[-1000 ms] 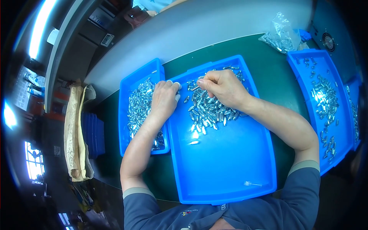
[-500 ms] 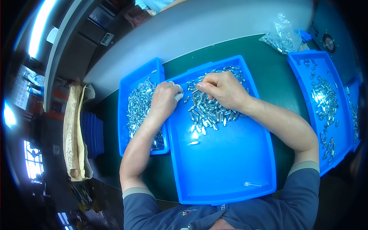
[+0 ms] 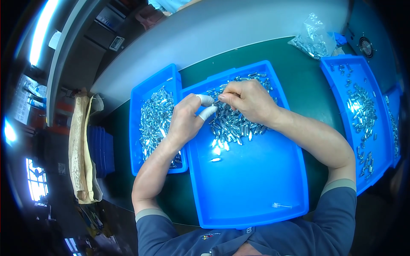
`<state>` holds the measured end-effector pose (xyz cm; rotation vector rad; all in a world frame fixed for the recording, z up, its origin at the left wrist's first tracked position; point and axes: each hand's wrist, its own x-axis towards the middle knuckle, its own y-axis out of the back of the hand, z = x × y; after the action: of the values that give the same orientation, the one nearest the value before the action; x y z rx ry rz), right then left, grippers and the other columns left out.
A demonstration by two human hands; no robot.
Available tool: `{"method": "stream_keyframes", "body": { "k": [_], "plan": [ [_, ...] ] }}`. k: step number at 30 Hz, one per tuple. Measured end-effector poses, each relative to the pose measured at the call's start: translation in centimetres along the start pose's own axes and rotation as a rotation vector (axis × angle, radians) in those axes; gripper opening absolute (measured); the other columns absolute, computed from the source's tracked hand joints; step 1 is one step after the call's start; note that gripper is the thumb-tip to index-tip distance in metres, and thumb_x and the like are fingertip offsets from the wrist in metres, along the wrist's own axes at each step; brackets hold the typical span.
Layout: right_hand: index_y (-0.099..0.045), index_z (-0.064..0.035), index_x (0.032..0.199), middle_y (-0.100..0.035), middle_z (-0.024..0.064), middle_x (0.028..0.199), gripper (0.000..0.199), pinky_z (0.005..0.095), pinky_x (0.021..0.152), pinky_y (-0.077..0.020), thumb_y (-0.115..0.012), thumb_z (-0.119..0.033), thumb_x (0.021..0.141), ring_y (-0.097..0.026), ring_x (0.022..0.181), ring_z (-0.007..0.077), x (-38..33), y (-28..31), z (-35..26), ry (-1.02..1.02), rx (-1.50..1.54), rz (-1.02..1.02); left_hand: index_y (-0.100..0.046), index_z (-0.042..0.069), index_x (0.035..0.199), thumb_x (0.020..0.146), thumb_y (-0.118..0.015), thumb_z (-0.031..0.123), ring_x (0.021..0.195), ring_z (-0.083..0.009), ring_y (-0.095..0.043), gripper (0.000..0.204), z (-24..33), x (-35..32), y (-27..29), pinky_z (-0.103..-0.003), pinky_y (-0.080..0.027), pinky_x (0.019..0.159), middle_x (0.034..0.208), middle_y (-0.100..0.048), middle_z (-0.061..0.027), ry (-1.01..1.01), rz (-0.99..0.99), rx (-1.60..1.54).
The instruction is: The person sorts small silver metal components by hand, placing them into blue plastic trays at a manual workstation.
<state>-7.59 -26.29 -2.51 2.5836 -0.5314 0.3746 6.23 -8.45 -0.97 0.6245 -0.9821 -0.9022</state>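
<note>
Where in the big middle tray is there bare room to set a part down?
The near half of the middle tray is bare, between the pile of metal parts and the near rim, except one clear piece. The far end is crowded with parts and both hands.

One head-worn fisheye view looks steeply down, close above both hands meeting over the big blue tray (image 3: 256, 187).
</note>
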Motion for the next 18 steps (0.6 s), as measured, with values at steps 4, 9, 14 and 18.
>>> {"method": "stream_keyframes", "body": {
  "k": [4,9,14,18],
  "plan": [
    [-0.072,-0.0026,0.085,-0.066,0.0121,0.067,0.021,0.0384,0.058,-0.0477,-0.07,-0.022,0.094,-0.063,0.059,0.0251,0.0,-0.3,0.8,0.186,-0.163,0.052,-0.071,0.004,0.095,0.079,-0.083,0.008,0.084,-0.0304,-0.069,0.021,0.5,0.0,0.1,-0.04,-0.055,0.072,0.091,-0.072,-0.0118,-0.048,0.021,0.024],
    [-0.07,-0.0029,0.081,-0.065,0.0149,0.068,0.023,0.042,0.058,-0.0465,-0.07,-0.023,0.094,-0.061,0.06,0.032,-0.3,-0.5,0.4,0.27,-0.245,0.092,-0.07,0.003,0.093,0.077,-0.082,0.005,0.084,-0.0328,-0.066,0.02,0.6,0.0,-0.2,-0.043,-0.053,0.074,0.087,-0.07,-0.0128,-0.143,0.022,0.092],
    [-0.07,-0.0041,0.077,-0.066,0.017,0.069,0.029,0.0467,0.061,-0.0482,-0.069,-0.028,0.094,-0.065,0.065,0.0358,-0.3,-0.2,-0.3,0.14,-0.17,0.043,-0.069,0.003,0.094,0.077,-0.082,0.005,0.083,-0.0326,-0.066,0.021,0.9,-0.1,0.3,-0.043,-0.053,0.073,0.087,-0.07,-0.0123,-0.15,0.015,0.119],
    [-0.073,-0.003,0.081,-0.067,0.0154,0.068,0.031,0.0445,0.06,-0.0482,-0.067,-0.029,0.096,-0.066,0.063,0.0314,-0.1,-0.3,0.1,0.056,-0.034,0.035,-0.069,0.004,0.094,0.077,-0.083,0.006,0.083,-0.0318,-0.066,0.022,1.2,0.3,1.0,-0.042,-0.053,0.074,0.087,-0.07,-0.0119,-0.157,0.016,0.16]
  ]
}}
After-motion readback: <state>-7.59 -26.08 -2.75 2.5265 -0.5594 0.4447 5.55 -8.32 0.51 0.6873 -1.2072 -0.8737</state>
